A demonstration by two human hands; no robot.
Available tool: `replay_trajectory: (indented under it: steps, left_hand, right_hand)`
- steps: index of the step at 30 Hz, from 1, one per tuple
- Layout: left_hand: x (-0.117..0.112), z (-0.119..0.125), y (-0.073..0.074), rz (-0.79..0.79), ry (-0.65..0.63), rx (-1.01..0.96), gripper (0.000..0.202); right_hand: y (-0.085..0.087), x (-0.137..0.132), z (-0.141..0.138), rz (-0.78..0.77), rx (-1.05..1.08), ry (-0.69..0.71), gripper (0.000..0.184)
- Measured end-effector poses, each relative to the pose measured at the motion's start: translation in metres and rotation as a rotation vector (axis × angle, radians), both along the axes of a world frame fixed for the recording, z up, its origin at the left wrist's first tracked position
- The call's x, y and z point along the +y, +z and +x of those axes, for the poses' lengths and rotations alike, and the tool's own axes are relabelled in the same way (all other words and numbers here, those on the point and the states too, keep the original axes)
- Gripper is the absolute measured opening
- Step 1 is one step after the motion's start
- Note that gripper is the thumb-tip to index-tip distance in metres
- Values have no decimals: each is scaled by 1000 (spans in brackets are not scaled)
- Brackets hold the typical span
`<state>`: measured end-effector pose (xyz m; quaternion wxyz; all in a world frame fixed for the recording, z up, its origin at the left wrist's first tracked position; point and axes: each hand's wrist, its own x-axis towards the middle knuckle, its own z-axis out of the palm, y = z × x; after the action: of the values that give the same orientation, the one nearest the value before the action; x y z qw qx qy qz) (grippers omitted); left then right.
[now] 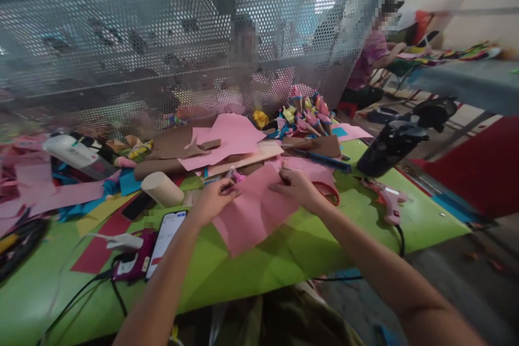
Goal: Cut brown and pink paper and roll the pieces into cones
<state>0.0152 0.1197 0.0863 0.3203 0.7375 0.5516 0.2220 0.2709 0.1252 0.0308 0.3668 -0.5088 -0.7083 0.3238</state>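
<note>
A pink paper sheet (253, 211) lies tilted over the green table (251, 270), and both my hands grip it. My left hand (213, 200) pinches its upper left edge with closed fingers. My right hand (295, 186) pinches the upper right edge, fingers curled. A small pink object (235, 175) sits just beyond the sheet between my hands.
A phone (166, 235) and a cream roll (162, 188) lie to the left. A pink glue gun (387, 200) lies at the right with a black tool (391, 146) behind it. Pink and brown sheets (227, 140) pile up behind, with folded paper cones (306, 113). A perforated metal screen (162, 38) stands at the back; people sit beyond.
</note>
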Motion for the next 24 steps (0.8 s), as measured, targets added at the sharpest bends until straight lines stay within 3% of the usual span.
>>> replay_trajectory:
  steps: [4, 7, 9, 12, 14, 17, 21, 24]
  left_hand:
    - [16, -3, 3, 66, 82, 15, 24]
    - [32, -15, -3, 110, 185, -92, 26]
    - [41, -25, -10, 219, 309, -240, 36]
    - [46, -33, -25, 427, 607, -431, 50]
    - [44, -33, -35, 477, 698, -473, 50]
    - [38, -28, -51, 447, 627, -433, 41]
    - [34, -20, -63, 413, 517, -317, 23]
    - [33, -17, -65, 418, 467, -269, 21]
  right_hand:
    - [6, 15, -4, -44, 0, -64, 50]
    - [15, 39, -6, 14, -17, -164, 49]
    - [23, 63, -7, 52, -62, -251, 46]
    - [32, 105, -13, 34, -201, -378, 42]
    - [37, 131, -20, 23, -247, -397, 41]
    - [39, 156, -31, 4, -331, -419, 40]
    - [38, 163, -34, 3, -434, -481, 35]
    - [33, 166, -23, 124, -404, -549, 32]
